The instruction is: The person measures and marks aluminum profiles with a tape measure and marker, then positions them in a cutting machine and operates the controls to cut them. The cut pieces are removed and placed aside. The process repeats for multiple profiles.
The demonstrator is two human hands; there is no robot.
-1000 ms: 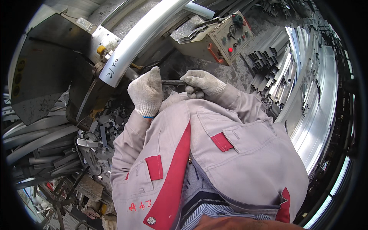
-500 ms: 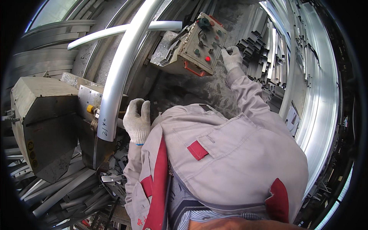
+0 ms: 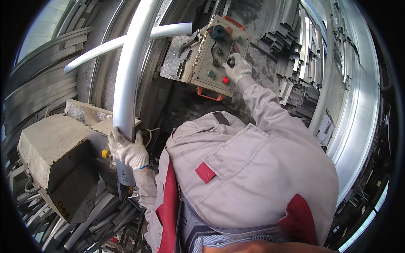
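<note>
Nearest, left gloved hand (image 3: pixel 126 150) clamped around the curved aluminium profile (image 3: pixel 131 67) just above the bending machine (image 3: pixel 55 156). Farther off, right gloved hand (image 3: pixel 236 67) well apart, fingers pressed on the grey control box (image 3: pixel 213 59).

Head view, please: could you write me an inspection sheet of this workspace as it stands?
Surface: grey machine block, dusty, lower left.
Job's things: curved silver metal profile running up from the machine; control box with green and red buttons.
Clutter: loose metal strips and offcuts piled beneath the machine; cut profile stacks at right.
Grips: left hand, gloved, closed around the profile; right hand, gloved, on the control box.
Cables: thin wire beside the left hand.
Surroundings: long bent profiles along the right side.
</note>
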